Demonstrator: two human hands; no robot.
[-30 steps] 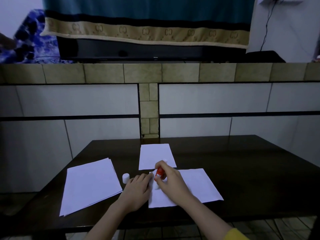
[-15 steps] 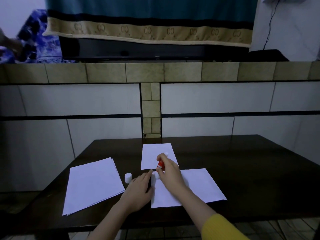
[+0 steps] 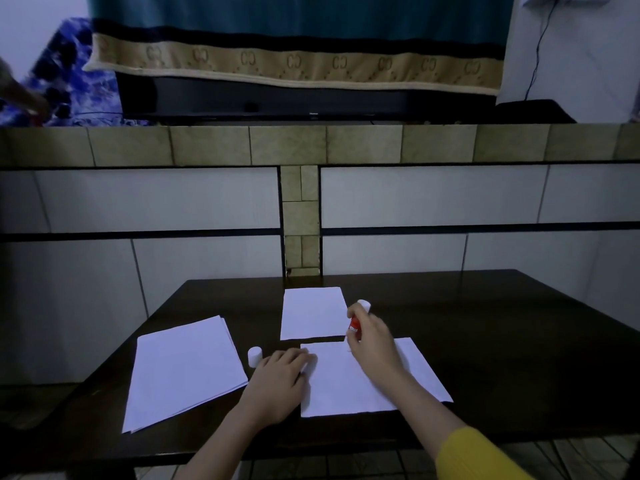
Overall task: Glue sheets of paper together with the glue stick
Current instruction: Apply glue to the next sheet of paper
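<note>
A white sheet (image 3: 339, 382) lies in front of me on the dark table (image 3: 502, 334). My right hand (image 3: 372, 341) grips a red glue stick (image 3: 354, 328), tip down at the sheet's far edge, white end up. My left hand (image 3: 277, 379) rests flat, fingertips pressing the sheet's left edge. A smaller white sheet (image 3: 313, 313) lies just behind. A stack of white sheets (image 3: 183, 372) lies to the left. The white cap (image 3: 254, 356) stands between the stack and my left hand.
The table's far edge meets a tiled wall (image 3: 301, 220). Above its ledge hangs a teal and beige cloth (image 3: 294, 64) over a dark unit. Tiled floor shows below the near table edge.
My right hand has carried the glue stick away from me and to the right, along the sheet's far edge. My left hand has stayed on the sheet's left edge.
</note>
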